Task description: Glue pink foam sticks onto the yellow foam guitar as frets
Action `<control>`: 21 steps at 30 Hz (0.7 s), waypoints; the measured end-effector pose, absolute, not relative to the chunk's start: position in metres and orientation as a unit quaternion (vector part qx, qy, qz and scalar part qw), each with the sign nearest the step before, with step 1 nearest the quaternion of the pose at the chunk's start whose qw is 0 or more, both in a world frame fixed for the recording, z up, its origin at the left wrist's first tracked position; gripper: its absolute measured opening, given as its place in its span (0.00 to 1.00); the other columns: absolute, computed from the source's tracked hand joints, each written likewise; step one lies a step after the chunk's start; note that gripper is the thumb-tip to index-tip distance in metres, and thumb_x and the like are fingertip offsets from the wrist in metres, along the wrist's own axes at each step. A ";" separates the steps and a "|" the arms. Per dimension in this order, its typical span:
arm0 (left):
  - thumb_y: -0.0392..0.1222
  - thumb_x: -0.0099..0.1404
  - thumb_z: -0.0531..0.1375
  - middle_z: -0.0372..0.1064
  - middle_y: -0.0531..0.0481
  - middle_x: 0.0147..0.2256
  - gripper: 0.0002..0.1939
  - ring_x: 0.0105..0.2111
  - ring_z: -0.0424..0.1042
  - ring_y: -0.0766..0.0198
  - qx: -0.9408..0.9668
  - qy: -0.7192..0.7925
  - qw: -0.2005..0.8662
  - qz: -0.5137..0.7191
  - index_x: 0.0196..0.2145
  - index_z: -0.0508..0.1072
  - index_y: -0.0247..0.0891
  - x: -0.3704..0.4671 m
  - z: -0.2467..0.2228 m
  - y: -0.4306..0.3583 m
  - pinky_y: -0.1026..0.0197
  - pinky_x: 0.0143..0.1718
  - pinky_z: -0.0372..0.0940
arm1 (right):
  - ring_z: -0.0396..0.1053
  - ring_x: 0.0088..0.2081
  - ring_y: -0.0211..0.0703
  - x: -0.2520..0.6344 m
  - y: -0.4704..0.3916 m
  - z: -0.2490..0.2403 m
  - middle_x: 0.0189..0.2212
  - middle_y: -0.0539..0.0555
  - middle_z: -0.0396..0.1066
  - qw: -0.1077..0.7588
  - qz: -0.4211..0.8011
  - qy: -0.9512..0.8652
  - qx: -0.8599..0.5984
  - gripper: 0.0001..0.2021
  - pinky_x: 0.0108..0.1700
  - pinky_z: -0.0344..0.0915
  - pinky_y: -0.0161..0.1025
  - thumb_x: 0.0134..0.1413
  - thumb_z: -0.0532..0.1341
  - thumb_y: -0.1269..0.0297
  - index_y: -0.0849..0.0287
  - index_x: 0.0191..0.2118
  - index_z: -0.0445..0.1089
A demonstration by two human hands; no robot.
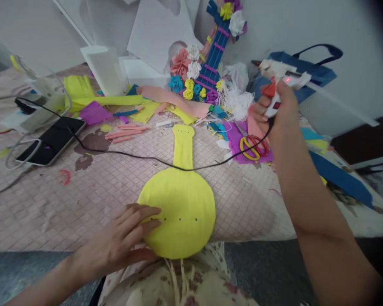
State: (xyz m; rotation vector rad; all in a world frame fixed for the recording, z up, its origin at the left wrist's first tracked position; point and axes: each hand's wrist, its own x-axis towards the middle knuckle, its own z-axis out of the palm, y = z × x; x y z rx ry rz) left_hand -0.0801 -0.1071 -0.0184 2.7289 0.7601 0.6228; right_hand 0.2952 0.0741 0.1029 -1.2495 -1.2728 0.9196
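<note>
A flat yellow guitar-shaped cutout (178, 195) lies before me, neck pointing away, its round body reaching the table's near edge. A row of small holes crosses the body, and more holes mark the head. My left hand (127, 233) holds the body's lower left edge, fingers on top and thumb near the rim. Raised at the right, my right hand (276, 102) is wrapped round a white hot glue gun (279, 72) with an orange trigger and a lit red light. A long glue stick (341, 102) sticks out of its back. Its black cord (140, 157) crosses the cutout's neck.
A decorated blue paper guitar (212, 63) with paper flowers leans at the back. Scissors (250, 146) lie on purple paper at the right. Pink paper rolls (126, 132), a phone (52, 140), a power strip (40, 112) and a white paper roll (104, 70) stand or lie left.
</note>
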 end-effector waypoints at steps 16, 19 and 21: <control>0.30 0.69 0.48 0.75 0.46 0.39 0.14 0.43 0.70 0.62 0.948 0.125 0.033 0.292 0.43 0.72 0.33 -0.057 -0.030 -0.117 0.57 0.49 0.62 | 0.44 0.18 0.33 0.314 0.103 0.089 0.17 0.42 0.47 0.581 0.400 -0.522 -0.480 0.13 0.22 0.37 0.38 0.52 0.52 0.49 0.53 0.32 0.57; 0.30 0.68 0.47 0.75 0.48 0.41 0.16 0.47 0.69 0.61 0.933 0.160 0.033 0.320 0.47 0.71 0.35 -0.067 -0.018 -0.119 0.56 0.50 0.62 | 0.45 0.19 0.33 0.317 0.103 0.094 0.18 0.43 0.49 0.589 0.417 -0.499 -0.480 0.11 0.22 0.37 0.38 0.53 0.51 0.52 0.54 0.32 0.59; 0.31 0.69 0.46 0.75 0.51 0.41 0.19 0.47 0.70 0.62 0.915 0.229 0.041 0.329 0.51 0.68 0.44 -0.083 -0.007 -0.123 0.55 0.50 0.64 | 0.47 0.19 0.34 0.318 0.105 0.098 0.18 0.43 0.50 0.599 0.416 -0.488 -0.479 0.10 0.21 0.38 0.38 0.54 0.51 0.54 0.54 0.32 0.59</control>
